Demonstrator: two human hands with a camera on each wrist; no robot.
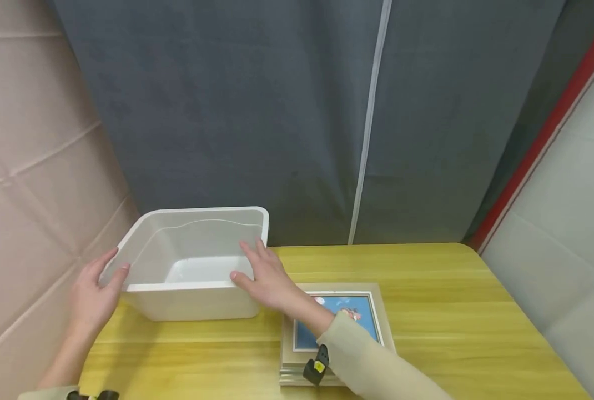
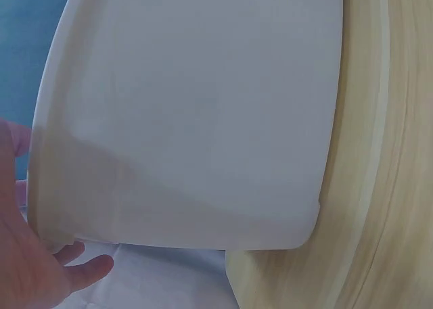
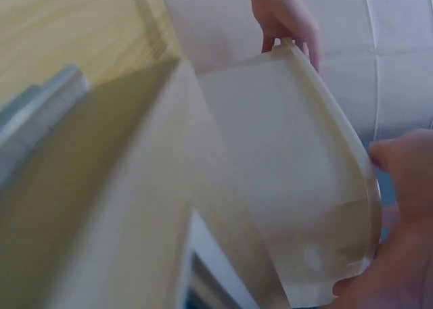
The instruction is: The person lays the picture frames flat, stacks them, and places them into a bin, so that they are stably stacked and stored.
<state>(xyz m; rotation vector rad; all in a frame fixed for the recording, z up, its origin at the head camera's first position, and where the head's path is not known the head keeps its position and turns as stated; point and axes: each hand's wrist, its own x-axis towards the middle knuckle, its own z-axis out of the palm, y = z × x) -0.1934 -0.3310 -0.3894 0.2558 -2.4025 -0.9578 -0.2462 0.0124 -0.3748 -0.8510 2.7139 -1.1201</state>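
A deep white plastic bin (image 1: pixel 202 303) stands on the left part of the wooden table, its inside bare. Around its near left corner is my left hand (image 1: pixel 94 294), thumb and fingers spread at the rim; one fingertip stands apart from the wall in the left wrist view. My right hand (image 1: pixel 267 278) lies over the near right corner, its fingers fairly straight and reaching above the inside. Beneath my right forearm is a stack of framed pictures (image 1: pixel 304 294), the top one showing pink flowers on blue, partly hidden by the sleeve.
The yellow wooden table (image 1: pixel 442 311) extends to the right of the frames. A dark grey curtain (image 1: pixel 217 111) hangs along its far side. Pale cloth walls (image 1: pixel 32 155) enclose the left side, and white panels (image 1: pixel 567 222) with a red edge stand at the right.
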